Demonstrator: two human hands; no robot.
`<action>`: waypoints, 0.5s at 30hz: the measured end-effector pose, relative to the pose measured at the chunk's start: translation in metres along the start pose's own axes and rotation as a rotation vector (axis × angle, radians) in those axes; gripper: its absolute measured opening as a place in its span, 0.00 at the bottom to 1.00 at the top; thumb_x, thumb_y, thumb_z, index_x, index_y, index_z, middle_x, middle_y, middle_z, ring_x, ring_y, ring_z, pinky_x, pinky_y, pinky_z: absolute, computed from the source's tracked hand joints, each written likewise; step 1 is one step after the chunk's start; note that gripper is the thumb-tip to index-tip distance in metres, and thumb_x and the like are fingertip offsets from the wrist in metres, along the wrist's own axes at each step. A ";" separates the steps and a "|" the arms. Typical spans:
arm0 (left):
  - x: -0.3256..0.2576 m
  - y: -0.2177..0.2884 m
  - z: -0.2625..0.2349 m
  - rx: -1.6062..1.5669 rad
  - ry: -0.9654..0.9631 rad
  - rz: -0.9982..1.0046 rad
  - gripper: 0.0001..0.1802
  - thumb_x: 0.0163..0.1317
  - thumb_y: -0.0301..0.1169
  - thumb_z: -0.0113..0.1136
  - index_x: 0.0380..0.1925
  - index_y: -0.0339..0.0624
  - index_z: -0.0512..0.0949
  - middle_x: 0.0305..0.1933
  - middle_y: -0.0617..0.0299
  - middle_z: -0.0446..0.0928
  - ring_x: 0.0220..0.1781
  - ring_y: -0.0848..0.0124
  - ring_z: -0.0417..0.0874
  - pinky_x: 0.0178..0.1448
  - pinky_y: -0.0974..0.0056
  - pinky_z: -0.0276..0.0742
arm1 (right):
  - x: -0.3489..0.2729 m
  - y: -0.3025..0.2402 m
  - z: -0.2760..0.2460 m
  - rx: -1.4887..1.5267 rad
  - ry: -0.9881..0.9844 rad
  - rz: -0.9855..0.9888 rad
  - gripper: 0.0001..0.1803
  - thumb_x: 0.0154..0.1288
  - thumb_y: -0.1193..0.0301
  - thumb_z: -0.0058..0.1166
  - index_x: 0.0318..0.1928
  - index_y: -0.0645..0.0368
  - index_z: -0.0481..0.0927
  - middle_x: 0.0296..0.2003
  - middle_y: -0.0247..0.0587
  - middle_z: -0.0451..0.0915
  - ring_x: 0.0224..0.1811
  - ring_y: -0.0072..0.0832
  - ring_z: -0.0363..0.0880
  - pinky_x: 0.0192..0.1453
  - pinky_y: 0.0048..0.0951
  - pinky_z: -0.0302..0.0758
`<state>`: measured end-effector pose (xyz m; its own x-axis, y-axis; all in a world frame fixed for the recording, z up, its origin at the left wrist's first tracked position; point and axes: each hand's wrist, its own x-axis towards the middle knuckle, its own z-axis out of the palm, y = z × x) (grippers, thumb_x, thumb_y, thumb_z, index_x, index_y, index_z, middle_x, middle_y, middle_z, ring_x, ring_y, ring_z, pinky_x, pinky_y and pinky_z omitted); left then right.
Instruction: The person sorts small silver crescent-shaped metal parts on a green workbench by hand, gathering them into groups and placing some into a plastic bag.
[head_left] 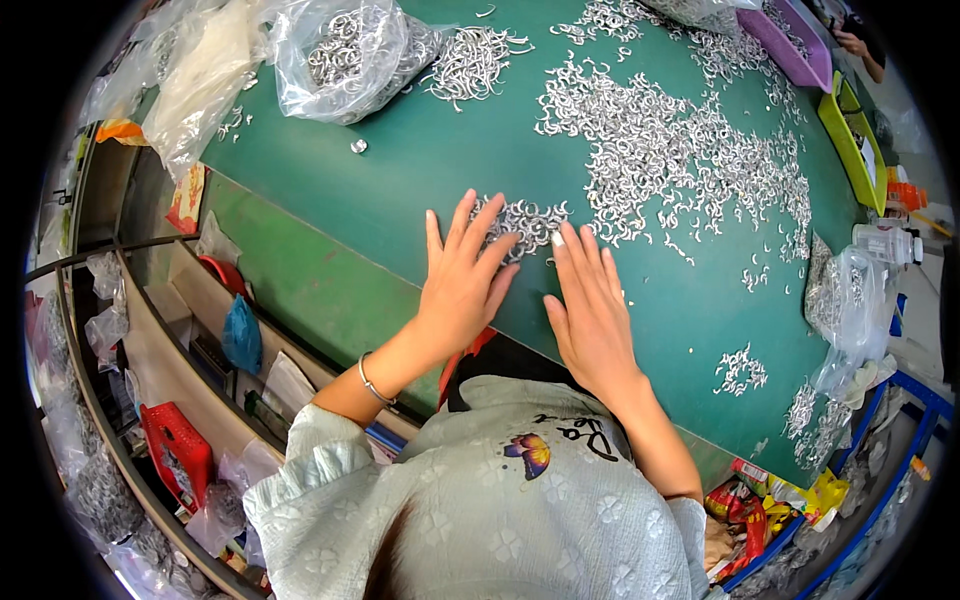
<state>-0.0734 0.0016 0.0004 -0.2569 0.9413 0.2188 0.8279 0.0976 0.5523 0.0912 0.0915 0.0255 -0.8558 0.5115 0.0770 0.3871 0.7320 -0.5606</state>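
Observation:
A small heap of curved silver metal pieces (533, 222) lies on the green tabletop (400, 180) between my two hands. My left hand (463, 262) rests at the heap's left side with its fingers spread, the fingertips over some of the pieces. On the heap's right side lies my right hand (588, 300), flat and with its fingers stretched out, the index fingertip close to the pieces. Neither hand grips anything. Beyond my right hand spreads a much larger pile of the same kind of pieces (660, 140).
A clear plastic bag (345, 60) of metal pieces sits at the far left, beside a loose pile (474, 62). Purple (790, 45) and lime-green baskets (852, 140) line the far right edge. Another filled bag (850, 300) stands right. Shelves with a red basket (178, 450) are at left.

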 end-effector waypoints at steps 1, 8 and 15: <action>0.002 -0.002 -0.001 -0.006 0.010 0.000 0.21 0.56 0.25 0.65 0.51 0.44 0.75 0.70 0.54 0.61 0.74 0.45 0.54 0.67 0.26 0.43 | 0.002 0.000 0.004 -0.011 -0.024 -0.003 0.29 0.63 0.73 0.54 0.63 0.69 0.64 0.69 0.51 0.59 0.74 0.49 0.52 0.73 0.52 0.53; 0.016 0.002 -0.006 -0.011 -0.029 0.088 0.18 0.56 0.26 0.64 0.48 0.46 0.77 0.68 0.55 0.64 0.74 0.47 0.56 0.68 0.26 0.43 | 0.004 0.002 -0.003 -0.001 0.005 -0.023 0.27 0.64 0.71 0.54 0.62 0.68 0.67 0.68 0.48 0.61 0.73 0.48 0.53 0.73 0.52 0.53; 0.022 -0.002 -0.012 -0.028 -0.073 0.086 0.15 0.57 0.26 0.63 0.46 0.45 0.78 0.65 0.56 0.66 0.72 0.50 0.59 0.69 0.28 0.45 | -0.008 0.002 -0.011 0.065 -0.036 -0.007 0.26 0.64 0.69 0.54 0.61 0.66 0.69 0.66 0.46 0.64 0.72 0.47 0.55 0.73 0.52 0.53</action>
<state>-0.0867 0.0188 0.0134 -0.1480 0.9669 0.2077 0.8310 0.0078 0.5562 0.1028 0.0938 0.0323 -0.8706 0.4893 0.0515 0.3595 0.7040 -0.6125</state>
